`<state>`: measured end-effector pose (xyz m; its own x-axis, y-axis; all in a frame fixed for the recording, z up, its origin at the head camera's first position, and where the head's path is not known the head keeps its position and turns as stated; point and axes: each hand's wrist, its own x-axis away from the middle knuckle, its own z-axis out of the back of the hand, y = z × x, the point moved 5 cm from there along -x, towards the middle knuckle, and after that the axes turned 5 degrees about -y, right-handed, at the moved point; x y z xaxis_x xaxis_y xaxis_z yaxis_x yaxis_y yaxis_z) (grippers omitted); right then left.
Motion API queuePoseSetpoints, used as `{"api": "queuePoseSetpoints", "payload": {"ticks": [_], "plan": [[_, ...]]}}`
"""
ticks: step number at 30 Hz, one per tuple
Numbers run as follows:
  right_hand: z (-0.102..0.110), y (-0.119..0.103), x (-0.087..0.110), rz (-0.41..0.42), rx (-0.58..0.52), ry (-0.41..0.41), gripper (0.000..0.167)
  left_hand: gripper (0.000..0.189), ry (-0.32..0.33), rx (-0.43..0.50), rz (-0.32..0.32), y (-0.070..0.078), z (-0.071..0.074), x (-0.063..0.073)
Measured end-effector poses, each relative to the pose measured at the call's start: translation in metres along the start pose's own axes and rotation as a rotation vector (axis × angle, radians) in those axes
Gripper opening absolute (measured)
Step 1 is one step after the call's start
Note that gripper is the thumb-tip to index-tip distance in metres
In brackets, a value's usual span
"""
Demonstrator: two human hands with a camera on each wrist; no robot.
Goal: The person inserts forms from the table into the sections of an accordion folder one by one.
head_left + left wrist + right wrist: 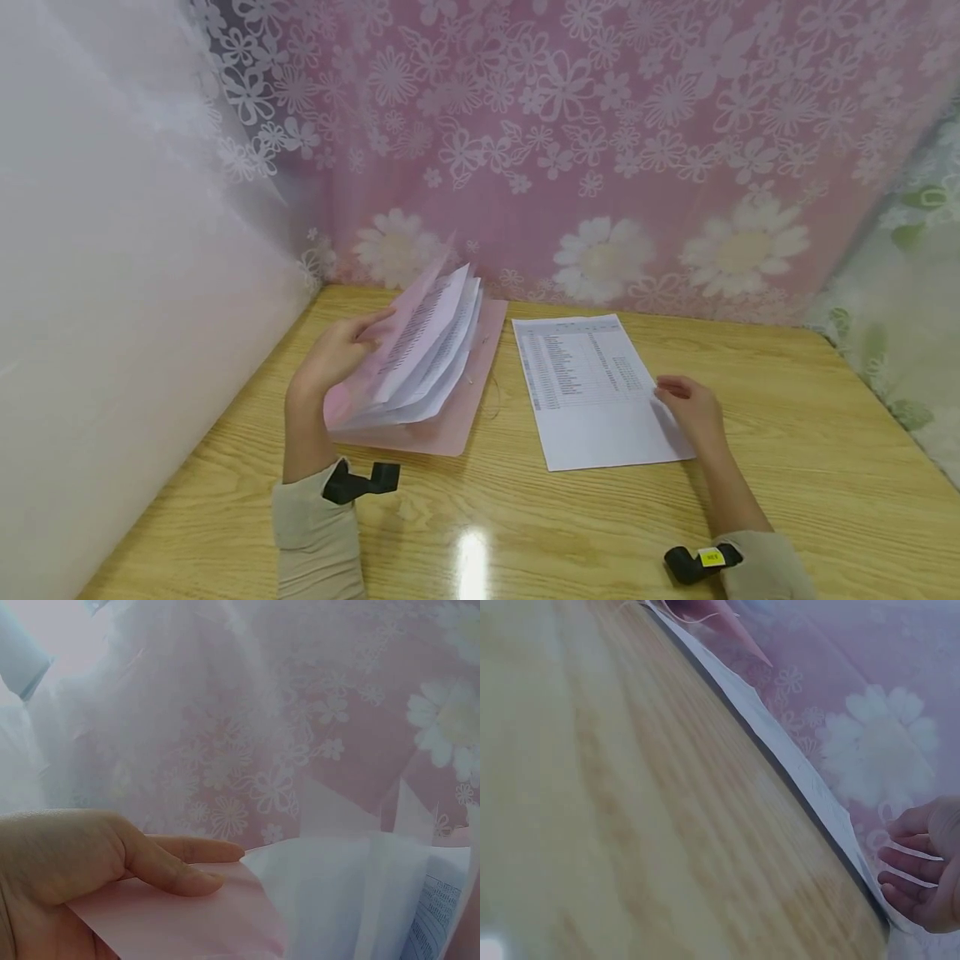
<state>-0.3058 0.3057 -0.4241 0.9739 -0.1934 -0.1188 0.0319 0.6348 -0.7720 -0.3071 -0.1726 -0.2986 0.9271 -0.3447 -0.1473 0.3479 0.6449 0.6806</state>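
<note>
My left hand (333,354) pinches the pink front cover of a folder (480,400) between thumb and fingers, holding it raised on the left side. In the left wrist view the thumb lies across the pink cover (217,915). Several printed sheets (442,358) fan up inside, leaning away from the back cover, which lies flat. To the right of the folder a single printed sheet (592,433) with a table of text rests on the wood. Beside its right edge is my right hand (693,412), fingers loosely bent and apart in the right wrist view, gripping nothing visible.
The wood-grain table (450,492) is bordered at the back by a pink flowered curtain (525,167). A pale wall covering (150,208) stands close on the left, a floral one (915,333) on the right. A thin loose string (492,400) trails at the folder's right edge.
</note>
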Motion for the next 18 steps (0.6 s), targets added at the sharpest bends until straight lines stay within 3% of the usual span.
{"api": "queuePoseSetpoints", "payload": {"ticks": [7, 18], "plan": [[-0.005, 0.016, -0.001, 0.004, 0.018, 0.004, 0.039, 0.049, -0.011, 0.015, -0.008, 0.001, -0.002, -0.001], [-0.015, 0.01, 0.005, 0.124, 0.114, -0.013, 0.052, 0.049, -0.003, 0.007, -0.009, -0.001, -0.001, 0.0]]}}
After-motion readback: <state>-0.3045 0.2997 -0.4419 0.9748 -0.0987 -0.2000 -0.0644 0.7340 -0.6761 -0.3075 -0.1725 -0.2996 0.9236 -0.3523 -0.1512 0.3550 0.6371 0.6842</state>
